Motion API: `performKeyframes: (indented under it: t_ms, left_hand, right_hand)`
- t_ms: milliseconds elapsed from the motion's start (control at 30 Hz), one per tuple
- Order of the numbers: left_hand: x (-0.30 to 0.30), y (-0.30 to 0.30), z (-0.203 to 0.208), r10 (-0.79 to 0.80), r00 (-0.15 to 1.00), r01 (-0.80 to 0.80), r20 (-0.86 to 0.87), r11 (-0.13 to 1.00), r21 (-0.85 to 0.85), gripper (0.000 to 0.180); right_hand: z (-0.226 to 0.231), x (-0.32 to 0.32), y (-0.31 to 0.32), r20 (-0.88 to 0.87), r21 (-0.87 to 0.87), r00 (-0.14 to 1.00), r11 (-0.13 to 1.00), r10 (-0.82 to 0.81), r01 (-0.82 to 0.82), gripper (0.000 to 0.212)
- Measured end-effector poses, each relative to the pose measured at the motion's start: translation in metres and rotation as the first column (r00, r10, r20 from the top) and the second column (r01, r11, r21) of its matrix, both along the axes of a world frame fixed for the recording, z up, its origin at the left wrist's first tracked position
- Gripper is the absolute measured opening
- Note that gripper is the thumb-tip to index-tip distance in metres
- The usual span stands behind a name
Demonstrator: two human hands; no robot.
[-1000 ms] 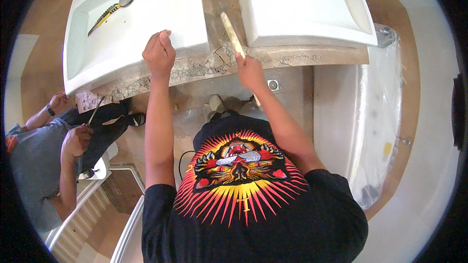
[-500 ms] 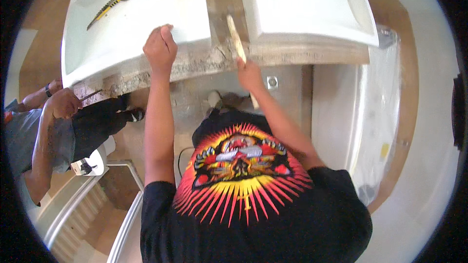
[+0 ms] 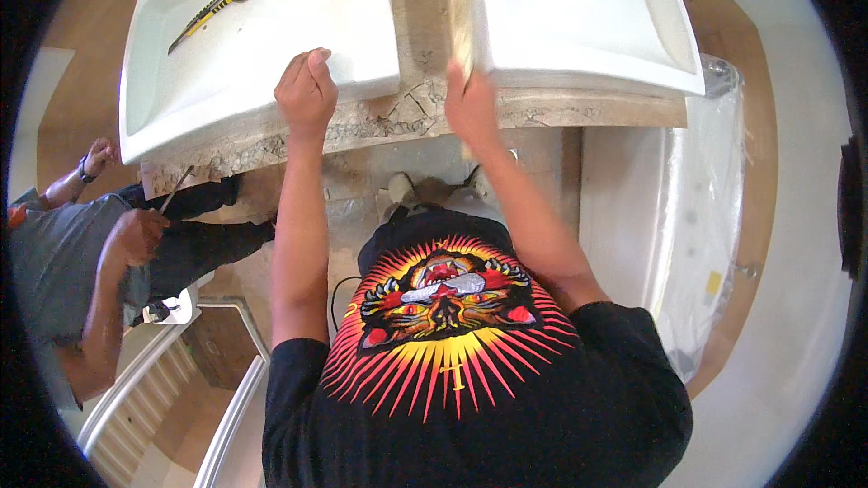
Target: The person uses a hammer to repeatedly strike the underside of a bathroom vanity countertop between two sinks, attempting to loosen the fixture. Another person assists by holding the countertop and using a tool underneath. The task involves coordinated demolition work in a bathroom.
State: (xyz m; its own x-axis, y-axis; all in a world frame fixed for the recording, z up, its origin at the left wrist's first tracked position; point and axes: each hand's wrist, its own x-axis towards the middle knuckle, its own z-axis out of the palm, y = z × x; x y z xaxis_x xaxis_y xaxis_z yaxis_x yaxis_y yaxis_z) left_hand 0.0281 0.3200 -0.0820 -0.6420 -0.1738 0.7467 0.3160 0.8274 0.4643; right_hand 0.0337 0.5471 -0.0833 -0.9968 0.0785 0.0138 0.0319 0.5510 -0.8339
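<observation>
My right hand [image 3: 471, 107] is closed round a long, pale wooden handle [image 3: 461, 18]. It points away from me over the gap between two white washbasins, and motion smears its far end, so I cannot make out the tool's head. My left hand [image 3: 306, 90] is closed above the front rim of the left basin [image 3: 353, 45]; anything inside its fingers is hidden. Below both hands runs the counter's front edge [image 3: 389, 113], rough, cracked and chipped. The right basin [image 3: 579, 27] lies just beyond my right hand.
A yellow and black utility knife [image 3: 201, 22] rests in the left basin near the drain. At the left, a co-worker's hand [image 3: 138, 233] holds a thin tool [image 3: 176, 190]. A plastic-wrapped white tub [image 3: 696, 217] stands right; a white ribbed radiator [image 3: 149, 416] is lower left.
My right hand has swung the wooden handle up and away, slightly right. My left hand has barely shifted. The co-worker's tool hand has moved lower and nearer to me.
</observation>
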Motion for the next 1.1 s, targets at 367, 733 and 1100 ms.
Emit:
performKeyframes:
  t_ms: [367, 733, 1100]
  left_hand:
    - [-0.001, -0.003, 0.004, -0.020, 0.999, 0.019, -0.044, 0.999, -0.026, 0.027]
    - [0.000, 0.000, 0.006, 0.016, 1.000, -0.016, 0.015, 1.000, -0.004, 0.027]
    - [-0.002, -0.005, 0.003, -0.003, 1.000, 0.003, -0.020, 1.000, -0.022, 0.027]
  right_hand:
    - [-0.035, -0.005, 0.003, 0.238, 0.240, 0.971, 0.968, 0.014, -0.072, 0.060]
    - [0.007, -0.009, -0.001, 0.114, 0.018, 0.993, 0.999, 0.026, -0.028, 0.056]
    - [-0.011, -0.015, 0.000, 0.161, 0.193, 0.987, 0.980, 0.010, -0.041, 0.058]
